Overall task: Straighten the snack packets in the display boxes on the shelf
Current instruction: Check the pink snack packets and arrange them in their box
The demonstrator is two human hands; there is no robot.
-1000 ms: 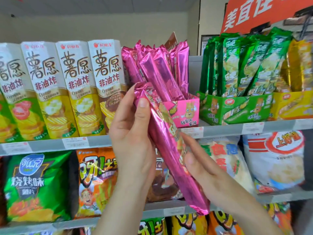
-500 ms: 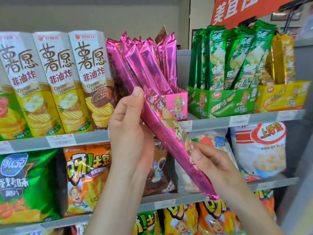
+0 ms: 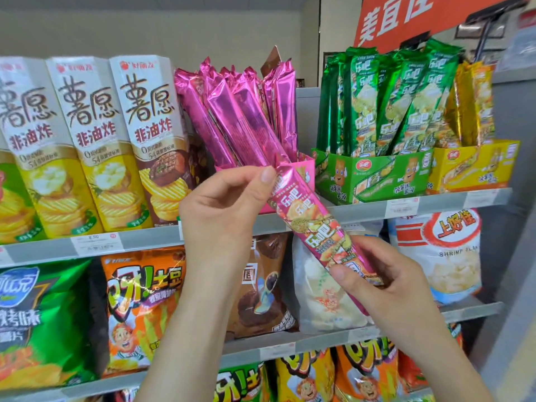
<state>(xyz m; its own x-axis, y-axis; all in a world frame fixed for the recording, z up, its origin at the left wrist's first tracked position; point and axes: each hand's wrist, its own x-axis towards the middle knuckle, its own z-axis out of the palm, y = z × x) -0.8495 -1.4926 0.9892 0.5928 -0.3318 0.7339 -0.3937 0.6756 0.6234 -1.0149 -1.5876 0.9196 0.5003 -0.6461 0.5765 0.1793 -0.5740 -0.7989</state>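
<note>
I hold one long pink snack packet (image 3: 314, 227) slanted in front of the shelf, printed side toward me. My left hand (image 3: 220, 210) pinches its upper end and my right hand (image 3: 385, 282) grips its lower part. Behind it a pink display box (image 3: 304, 166) holds several pink packets (image 3: 240, 117) that lean left and fan out. To the right stands a green display box (image 3: 374, 178) with several green packets (image 3: 391, 100), some leaning. A yellow display box (image 3: 475, 163) with gold packets (image 3: 472, 105) follows.
Tall white and yellow chip cartons (image 3: 95, 140) stand left of the pink box on the same grey shelf (image 3: 362, 210). Chip bags (image 3: 142, 309) fill the shelf below. A grey upright (image 3: 519, 256) bounds the right side.
The pink packet has turned so its printed side faces me, and it sits lower and further right. My left hand shifted from a flat hold to a pinch at its top.
</note>
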